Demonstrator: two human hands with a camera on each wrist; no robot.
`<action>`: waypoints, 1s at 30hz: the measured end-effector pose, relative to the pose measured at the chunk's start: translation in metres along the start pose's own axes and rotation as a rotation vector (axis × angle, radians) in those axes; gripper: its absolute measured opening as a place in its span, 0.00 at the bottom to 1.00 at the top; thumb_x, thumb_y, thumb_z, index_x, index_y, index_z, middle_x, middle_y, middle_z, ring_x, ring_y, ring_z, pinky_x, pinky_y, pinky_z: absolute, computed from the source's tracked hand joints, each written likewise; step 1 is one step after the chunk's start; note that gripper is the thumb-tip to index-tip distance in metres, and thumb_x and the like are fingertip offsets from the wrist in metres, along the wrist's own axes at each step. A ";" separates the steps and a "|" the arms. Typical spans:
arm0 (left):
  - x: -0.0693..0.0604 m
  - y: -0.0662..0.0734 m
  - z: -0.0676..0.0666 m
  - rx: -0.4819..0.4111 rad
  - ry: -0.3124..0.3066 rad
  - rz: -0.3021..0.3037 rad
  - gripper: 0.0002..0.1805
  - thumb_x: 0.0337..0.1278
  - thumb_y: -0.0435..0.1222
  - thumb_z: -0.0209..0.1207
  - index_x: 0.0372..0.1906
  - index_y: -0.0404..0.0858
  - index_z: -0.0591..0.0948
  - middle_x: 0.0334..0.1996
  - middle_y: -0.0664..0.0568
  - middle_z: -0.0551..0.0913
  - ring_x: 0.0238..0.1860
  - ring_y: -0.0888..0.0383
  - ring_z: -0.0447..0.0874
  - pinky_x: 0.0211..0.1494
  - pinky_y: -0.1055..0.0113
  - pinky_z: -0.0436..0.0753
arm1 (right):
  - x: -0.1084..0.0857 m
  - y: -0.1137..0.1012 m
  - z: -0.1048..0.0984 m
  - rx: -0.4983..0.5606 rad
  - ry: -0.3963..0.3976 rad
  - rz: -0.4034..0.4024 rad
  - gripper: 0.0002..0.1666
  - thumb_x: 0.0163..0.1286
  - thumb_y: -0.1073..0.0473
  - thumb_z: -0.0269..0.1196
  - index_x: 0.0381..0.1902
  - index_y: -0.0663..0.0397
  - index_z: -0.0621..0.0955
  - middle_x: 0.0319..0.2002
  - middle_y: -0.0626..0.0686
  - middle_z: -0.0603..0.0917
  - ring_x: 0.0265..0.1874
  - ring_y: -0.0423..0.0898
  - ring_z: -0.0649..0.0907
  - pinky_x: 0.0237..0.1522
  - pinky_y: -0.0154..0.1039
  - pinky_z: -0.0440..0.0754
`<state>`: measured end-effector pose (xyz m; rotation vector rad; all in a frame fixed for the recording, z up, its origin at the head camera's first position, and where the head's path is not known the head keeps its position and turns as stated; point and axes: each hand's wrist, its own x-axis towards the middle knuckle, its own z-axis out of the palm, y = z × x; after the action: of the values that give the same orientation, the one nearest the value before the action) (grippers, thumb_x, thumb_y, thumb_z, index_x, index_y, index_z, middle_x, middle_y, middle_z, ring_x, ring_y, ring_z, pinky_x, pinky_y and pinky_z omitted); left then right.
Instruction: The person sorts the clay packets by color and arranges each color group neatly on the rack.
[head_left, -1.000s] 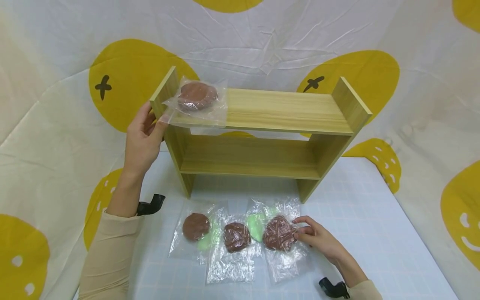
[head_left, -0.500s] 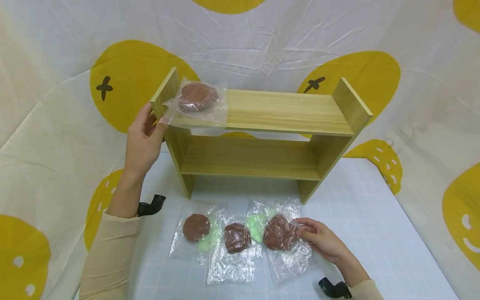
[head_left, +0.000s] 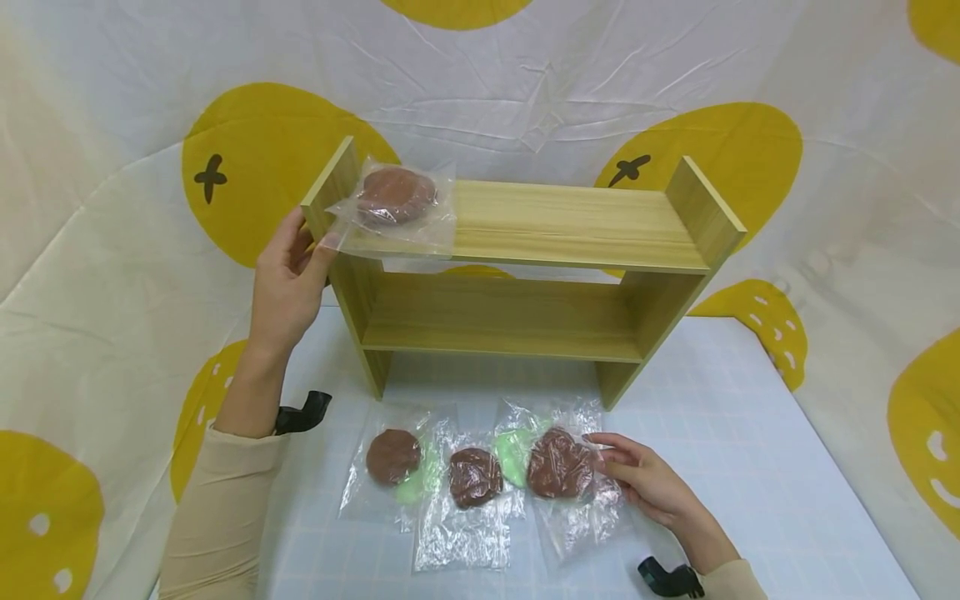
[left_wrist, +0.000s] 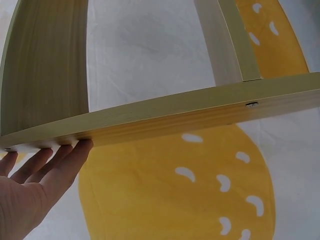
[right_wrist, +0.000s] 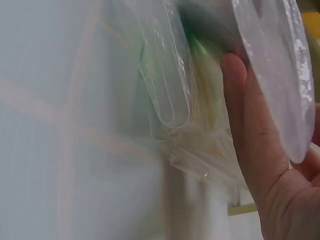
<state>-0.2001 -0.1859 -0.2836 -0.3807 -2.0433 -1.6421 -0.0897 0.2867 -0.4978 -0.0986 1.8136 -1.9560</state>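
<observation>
My left hand (head_left: 285, 287) rests its fingers against the outer side of the wooden shelf (head_left: 577, 221), near its upper left corner. In the left wrist view the fingertips touch the side panel (left_wrist: 165, 110). Close to that hand, a clear bag with a brown patty-like disc (head_left: 397, 196) lies on the top board, its corner overlapping the thumb. My right hand (head_left: 648, 479) pinches the right edge of another bagged brown disc (head_left: 561, 463) on the table. In the right wrist view, clear plastic (right_wrist: 275, 75) hangs in front of the fingers; the disc is mostly hidden.
Two more bagged brown discs (head_left: 393, 457) lie to the left on the table (head_left: 750, 467), one being the middle disc (head_left: 475, 477). Light green pieces (head_left: 513, 457) show in bags between them. A patterned cloth (head_left: 502, 92) hangs behind the shelf.
My right hand has shifted slightly and the bag edge at its fingers has moved a little; the disc has barely moved. The left hand and shelf stay as they were.
</observation>
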 end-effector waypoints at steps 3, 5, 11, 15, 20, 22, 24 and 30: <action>0.000 0.000 0.000 -0.001 0.000 0.002 0.27 0.70 0.38 0.60 0.71 0.48 0.72 0.64 0.47 0.76 0.61 0.49 0.78 0.58 0.61 0.81 | 0.001 0.002 -0.001 0.038 0.013 0.002 0.31 0.72 0.67 0.61 0.70 0.65 0.68 0.47 0.58 0.80 0.34 0.38 0.80 0.28 0.26 0.79; 0.000 0.000 0.000 0.000 0.000 0.002 0.27 0.70 0.38 0.60 0.72 0.48 0.72 0.64 0.47 0.76 0.61 0.49 0.78 0.58 0.61 0.81 | 0.001 0.003 -0.001 0.056 0.019 -0.004 0.30 0.72 0.67 0.61 0.70 0.62 0.70 0.46 0.56 0.80 0.31 0.37 0.79 0.26 0.25 0.78; 0.000 0.000 0.000 -0.003 0.003 0.005 0.27 0.70 0.38 0.60 0.71 0.48 0.72 0.63 0.47 0.77 0.60 0.50 0.79 0.57 0.62 0.82 | 0.002 0.000 0.001 0.095 0.027 -0.051 0.27 0.74 0.66 0.59 0.70 0.59 0.71 0.45 0.53 0.81 0.28 0.35 0.77 0.24 0.23 0.75; 0.000 -0.001 0.000 -0.001 0.004 0.001 0.26 0.70 0.39 0.60 0.71 0.48 0.72 0.63 0.47 0.77 0.60 0.50 0.79 0.57 0.61 0.82 | 0.002 -0.006 0.004 0.111 0.037 -0.086 0.27 0.75 0.68 0.58 0.70 0.58 0.71 0.46 0.52 0.82 0.33 0.36 0.78 0.26 0.23 0.76; 0.000 -0.001 0.000 -0.012 0.003 -0.005 0.26 0.70 0.38 0.60 0.71 0.49 0.72 0.63 0.46 0.77 0.59 0.49 0.80 0.54 0.64 0.83 | -0.001 -0.017 0.009 0.141 0.025 -0.134 0.26 0.75 0.70 0.56 0.70 0.58 0.70 0.45 0.50 0.82 0.30 0.36 0.77 0.25 0.24 0.75; 0.001 -0.001 0.000 -0.018 0.001 -0.003 0.26 0.70 0.38 0.60 0.71 0.49 0.73 0.63 0.45 0.77 0.58 0.49 0.80 0.53 0.65 0.84 | -0.002 -0.023 0.013 0.159 0.009 -0.162 0.26 0.76 0.70 0.55 0.70 0.58 0.70 0.45 0.51 0.82 0.32 0.37 0.79 0.29 0.25 0.79; 0.001 -0.001 0.000 -0.017 -0.003 -0.004 0.26 0.70 0.39 0.60 0.71 0.49 0.72 0.63 0.45 0.76 0.58 0.48 0.80 0.52 0.65 0.84 | -0.004 -0.032 0.016 0.174 -0.007 -0.189 0.26 0.76 0.71 0.54 0.70 0.58 0.70 0.46 0.52 0.81 0.36 0.38 0.81 0.34 0.28 0.83; 0.001 -0.001 0.000 -0.026 -0.004 -0.013 0.26 0.70 0.39 0.60 0.71 0.49 0.73 0.63 0.45 0.76 0.59 0.48 0.79 0.52 0.65 0.84 | -0.009 -0.066 0.025 0.175 -0.078 -0.297 0.26 0.77 0.74 0.50 0.70 0.60 0.70 0.53 0.54 0.80 0.47 0.44 0.83 0.47 0.38 0.85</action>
<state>-0.2015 -0.1858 -0.2841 -0.3810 -2.0331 -1.6778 -0.0914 0.2679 -0.4292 -0.4020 1.6451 -2.2706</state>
